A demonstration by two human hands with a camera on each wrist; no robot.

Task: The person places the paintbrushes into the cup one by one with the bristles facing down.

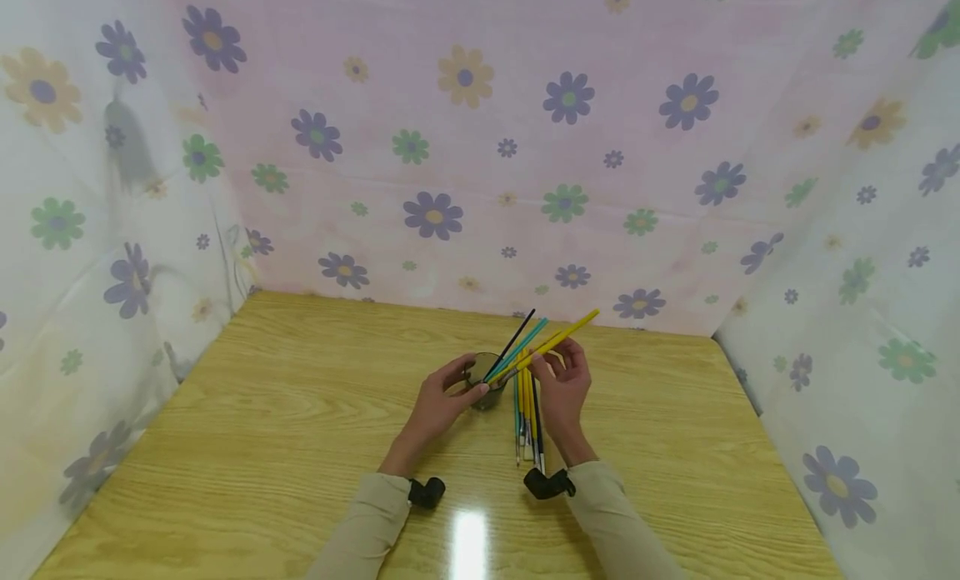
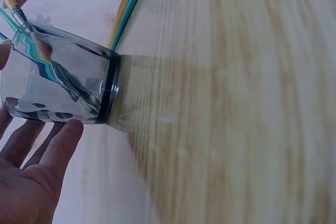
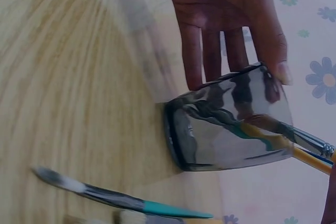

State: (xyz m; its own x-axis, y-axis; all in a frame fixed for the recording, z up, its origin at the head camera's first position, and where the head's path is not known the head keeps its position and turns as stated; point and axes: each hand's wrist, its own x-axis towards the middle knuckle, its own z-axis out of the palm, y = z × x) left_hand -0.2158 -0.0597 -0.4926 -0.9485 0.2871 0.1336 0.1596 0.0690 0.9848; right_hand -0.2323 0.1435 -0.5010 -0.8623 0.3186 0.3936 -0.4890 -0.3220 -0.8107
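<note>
A clear, smoky drinking glass [image 1: 486, 401] stands on the table, with my left hand [image 1: 441, 403] gripping its side, thumb near the rim. In the left wrist view, the fingers of the left hand [image 2: 39, 174] lie along the glass [image 2: 63, 72]. My right hand [image 1: 566, 388] pinches a yellow paintbrush [image 1: 573, 328], slanted, with its bristle end at the glass mouth. A dark paintbrush [image 1: 517, 340] and teal paintbrushes [image 1: 534, 332] lean inside the glass. Through its wall in the right wrist view, the brush ends in the glass [image 3: 231, 145] look distorted.
Several more paintbrushes [image 1: 527, 413], yellow, teal and dark, lie on the wooden table [image 1: 300, 430] between the glass and my right forearm, bristles toward me. One teal brush [image 3: 173, 211] shows in the right wrist view. Flower-printed cloth [image 1: 510, 172] hangs behind the table and at both sides.
</note>
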